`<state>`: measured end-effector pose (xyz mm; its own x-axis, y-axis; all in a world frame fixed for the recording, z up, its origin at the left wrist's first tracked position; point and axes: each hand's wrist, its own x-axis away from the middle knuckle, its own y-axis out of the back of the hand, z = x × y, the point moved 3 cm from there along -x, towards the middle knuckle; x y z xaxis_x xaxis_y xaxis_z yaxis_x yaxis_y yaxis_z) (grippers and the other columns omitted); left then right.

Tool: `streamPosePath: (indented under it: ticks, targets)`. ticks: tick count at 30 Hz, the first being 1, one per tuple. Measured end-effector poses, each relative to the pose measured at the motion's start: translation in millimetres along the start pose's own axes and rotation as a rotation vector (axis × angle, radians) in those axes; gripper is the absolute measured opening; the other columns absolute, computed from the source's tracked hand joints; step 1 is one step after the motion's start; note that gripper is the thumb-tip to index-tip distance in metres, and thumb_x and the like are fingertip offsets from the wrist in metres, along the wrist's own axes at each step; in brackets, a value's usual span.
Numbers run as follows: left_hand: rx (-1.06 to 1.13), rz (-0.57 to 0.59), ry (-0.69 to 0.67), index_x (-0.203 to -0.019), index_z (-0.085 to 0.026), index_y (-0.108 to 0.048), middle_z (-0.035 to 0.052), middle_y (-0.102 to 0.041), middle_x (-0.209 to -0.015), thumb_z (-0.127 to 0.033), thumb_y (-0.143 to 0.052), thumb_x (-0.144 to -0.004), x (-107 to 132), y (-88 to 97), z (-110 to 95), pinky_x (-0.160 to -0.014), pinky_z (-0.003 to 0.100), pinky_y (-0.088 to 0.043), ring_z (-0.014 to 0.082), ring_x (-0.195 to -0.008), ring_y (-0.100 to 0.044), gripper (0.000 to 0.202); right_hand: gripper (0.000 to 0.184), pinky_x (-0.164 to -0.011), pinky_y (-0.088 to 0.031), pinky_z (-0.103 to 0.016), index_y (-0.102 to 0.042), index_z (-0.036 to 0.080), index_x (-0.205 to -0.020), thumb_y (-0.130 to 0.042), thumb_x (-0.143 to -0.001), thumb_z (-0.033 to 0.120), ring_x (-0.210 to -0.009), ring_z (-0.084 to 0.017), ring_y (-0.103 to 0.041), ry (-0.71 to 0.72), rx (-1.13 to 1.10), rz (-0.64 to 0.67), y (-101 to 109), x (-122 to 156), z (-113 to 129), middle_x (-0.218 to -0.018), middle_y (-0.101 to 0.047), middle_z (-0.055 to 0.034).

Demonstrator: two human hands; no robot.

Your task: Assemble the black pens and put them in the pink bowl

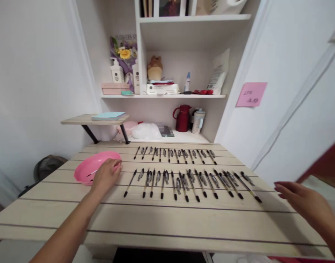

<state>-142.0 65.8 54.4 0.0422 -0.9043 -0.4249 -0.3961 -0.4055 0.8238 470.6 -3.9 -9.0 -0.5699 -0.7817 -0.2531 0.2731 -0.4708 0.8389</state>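
Observation:
Two rows of black pens with their caps beside them lie across a slatted wooden table [162, 215]: a near row [189, 182] and a far row [174, 154]. My left hand [106, 175] rests on the table at the rim of a pink bowl [87, 168], fingers curled loosely, nothing visible in them. My right hand [301, 201] hovers at the table's right edge, fingers stretched out and empty, just right of the last pen [248, 188].
Shelves behind the table hold a red jug [182, 118], a white cup [198, 121], bottles [117, 71], a pink box [114, 88] and a plush toy [154, 67]. A small raised shelf [95, 119] carries a blue notebook. A pink note [251, 94] sticks to the right wall.

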Motion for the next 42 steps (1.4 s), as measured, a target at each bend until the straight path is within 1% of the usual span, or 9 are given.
streamPosePath:
  ticks: [4,8,14,22,26,30,35,38,42]
  targets:
    - [0.182,0.073,-0.242,-0.099,-0.017,-0.062,0.0067,-0.062,-0.096,-0.033,-0.045,-0.082,35,-33.3,-42,-0.08,0.032,-0.047,0.0192,-0.09,-0.058,0.029,0.032,-0.062,-0.041,-0.035,-0.064,0.02,-0.079,-0.041,-0.076,0.042,-0.077,-0.029,-0.062,0.104,0.152,0.136,-19,-15,7,-0.088,-0.069,-0.0154]
    - [0.263,0.179,-0.318,-0.099,-0.019,-0.061,0.0067,-0.062,-0.095,-0.03,-0.043,-0.083,66,-52.0,-81,-0.079,0.032,-0.046,0.0184,-0.089,-0.058,0.027,0.035,-0.06,-0.04,-0.033,-0.063,0.018,-0.078,-0.039,-0.077,0.043,-0.076,-0.029,-0.061,0.116,0.196,0.155,-33,-17,24,-0.084,-0.067,-0.0154]
    - [0.372,0.306,-0.354,-0.096,-0.021,-0.062,0.0071,-0.061,-0.092,-0.029,-0.042,-0.084,89,-60.0,-108,-0.076,0.03,-0.046,0.018,-0.086,-0.057,0.025,0.036,-0.054,-0.038,-0.031,-0.062,0.02,-0.065,-0.052,-0.065,0.055,-0.067,-0.026,-0.06,0.088,0.2,0.246,-46,-5,30,-0.069,-0.066,-0.0099]
    - [0.606,0.441,-0.324,-0.089,-0.023,-0.066,0.0077,-0.062,-0.087,-0.029,-0.046,-0.082,98,-65.1,-147,-0.076,0.03,-0.042,0.0196,-0.082,-0.055,0.023,0.025,-0.057,-0.039,-0.031,-0.062,0.02,-0.065,-0.052,-0.068,0.042,-0.067,-0.026,-0.06,0.121,0.107,0.191,-53,5,28,-0.067,-0.066,-0.0095]
    - [0.867,0.629,-0.147,-0.09,-0.019,-0.065,0.007,-0.06,-0.082,-0.031,-0.051,-0.078,103,-82.1,-177,-0.073,0.03,-0.042,0.0179,-0.078,-0.054,0.022,0.027,-0.053,-0.037,-0.029,-0.061,0.021,-0.067,-0.049,-0.071,0.044,-0.058,-0.021,-0.056,0.13,-0.15,0.124,-42,29,57,-0.06,-0.062,-0.0047]
    - [1.285,0.943,0.318,-0.125,-0.019,-0.037,0.0077,-0.055,-0.089,-0.044,-0.05,-0.078,105,-112.8,-215,-0.063,0.032,-0.046,0.0175,-0.075,-0.056,0.054,0.025,-0.048,-0.037,-0.025,-0.057,0.021,-0.068,-0.05,-0.074,0.044,-0.047,-0.013,-0.046,0.237,-0.629,0.343,-43,90,119,-0.052,-0.053,0.0027]
    - [1.616,0.884,0.553,-0.098,-0.017,-0.046,0.004,-0.053,-0.085,-0.051,-0.049,-0.077,96,-141.6,-243,-0.064,0.031,-0.045,0.0114,-0.065,-0.054,0.04,0.016,-0.059,-0.041,-0.025,-0.059,0.019,-0.066,-0.056,-0.073,0.033,-0.063,-0.015,-0.054,0.456,-0.71,0.441,-42,138,169,-0.065,-0.061,0.0007]
    - [1.616,0.866,0.574,-0.084,-0.017,-0.044,0.0017,-0.054,-0.074,-0.048,-0.046,-0.08,93,-147.6,-240,-0.062,0.031,-0.045,0.0125,-0.062,-0.055,0.031,0.019,-0.059,-0.042,-0.026,-0.062,0.019,-0.072,-0.052,-0.075,0.036,-0.063,-0.016,-0.057,0.423,-0.66,0.483,-40,111,151,-0.066,-0.063,-0.0005]
    - [1.493,0.95,0.587,-0.083,-0.017,-0.045,-0.0031,-0.049,-0.06,-0.046,-0.043,-0.081,95,-143.1,-227,-0.052,0.027,-0.042,0.01,-0.047,-0.049,0.029,0.025,-0.061,-0.041,-0.03,-0.063,0.019,-0.08,-0.05,-0.072,0.039,-0.069,-0.022,-0.06,0.135,-0.27,0.043,-28,28,80,-0.073,-0.066,-0.0056]
